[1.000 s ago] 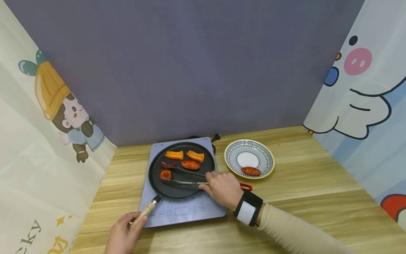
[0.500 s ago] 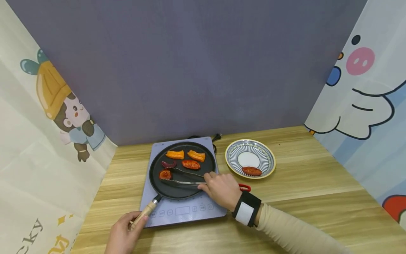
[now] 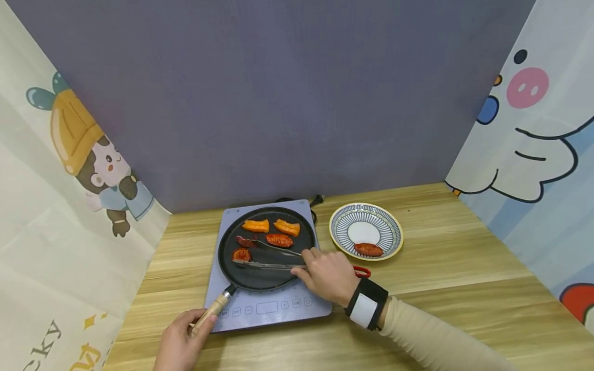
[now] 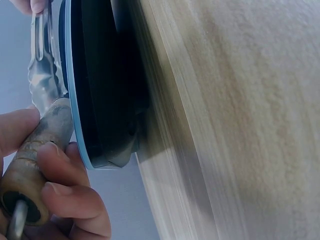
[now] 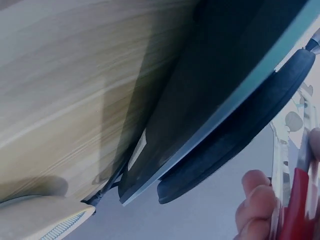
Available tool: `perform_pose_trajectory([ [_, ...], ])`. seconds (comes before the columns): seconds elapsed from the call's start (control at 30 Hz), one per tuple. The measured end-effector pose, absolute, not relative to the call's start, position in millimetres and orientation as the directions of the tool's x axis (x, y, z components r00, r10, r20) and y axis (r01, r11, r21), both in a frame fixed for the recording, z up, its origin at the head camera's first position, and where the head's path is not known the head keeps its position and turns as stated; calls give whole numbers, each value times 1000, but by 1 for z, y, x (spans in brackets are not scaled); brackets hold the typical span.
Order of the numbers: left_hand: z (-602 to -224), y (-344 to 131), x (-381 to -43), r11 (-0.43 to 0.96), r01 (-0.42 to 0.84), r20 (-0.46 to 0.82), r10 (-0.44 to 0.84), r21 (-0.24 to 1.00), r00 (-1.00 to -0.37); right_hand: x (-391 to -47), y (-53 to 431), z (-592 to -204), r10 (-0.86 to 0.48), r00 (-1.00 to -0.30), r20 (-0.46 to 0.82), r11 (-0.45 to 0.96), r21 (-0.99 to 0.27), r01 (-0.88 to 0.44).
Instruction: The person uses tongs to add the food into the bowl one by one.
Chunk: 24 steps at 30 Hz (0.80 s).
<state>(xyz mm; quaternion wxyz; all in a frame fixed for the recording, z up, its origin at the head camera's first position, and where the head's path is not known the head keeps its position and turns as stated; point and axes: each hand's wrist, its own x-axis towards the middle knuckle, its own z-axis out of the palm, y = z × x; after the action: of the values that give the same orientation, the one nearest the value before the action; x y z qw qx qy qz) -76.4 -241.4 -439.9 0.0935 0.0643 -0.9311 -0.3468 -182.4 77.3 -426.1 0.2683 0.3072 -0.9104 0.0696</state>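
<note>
My left hand (image 3: pixel 183 340) grips the wooden handle (image 3: pixel 212 312) of a flat black frying pan (image 3: pixel 264 281). In the left wrist view its fingers (image 4: pixel 75 200) curl round that handle. My right hand (image 3: pixel 328 275) holds metal tongs (image 3: pixel 274 266) with red grips (image 5: pixel 297 210), reaching over the pan from the right. The tongs' arms are spread, one tip over a round reddish-brown piece (image 3: pixel 241 254), the other at a purple tentacle-like piece (image 3: pixel 242 240). A scored red sausage (image 3: pixel 279 240) and two orange pieces (image 3: pixel 256 225) lie farther back in the pan.
The pan sits on a pale induction cooktop (image 3: pixel 260 320) with a black cord (image 3: pixel 317 201) behind it. Right of it stands a patterned bowl (image 3: pixel 366 210) holding one scored sausage (image 3: pixel 368 250). A grey panel (image 3: pixel 297 103) backs the wooden table (image 3: pixel 441 237); printed curtains hang at both sides.
The tongs' arms have spread wider, the far tip shifting back to the purple piece. My right hand has moved slightly right. The left hand keeps its grip on the handle.
</note>
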Motion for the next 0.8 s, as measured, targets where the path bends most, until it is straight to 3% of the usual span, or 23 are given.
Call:
perform_pose_trajectory([
  [0.53,-440,-241,-76,749,-51,130,-182,661,-975,-186,96,-424,-532,-641,554,797,71,-600],
  [0.8,-440,-242,-76,744,-38,143,-178,667,-974,-192,117,-414,-468,-691,550,839,32,-543],
])
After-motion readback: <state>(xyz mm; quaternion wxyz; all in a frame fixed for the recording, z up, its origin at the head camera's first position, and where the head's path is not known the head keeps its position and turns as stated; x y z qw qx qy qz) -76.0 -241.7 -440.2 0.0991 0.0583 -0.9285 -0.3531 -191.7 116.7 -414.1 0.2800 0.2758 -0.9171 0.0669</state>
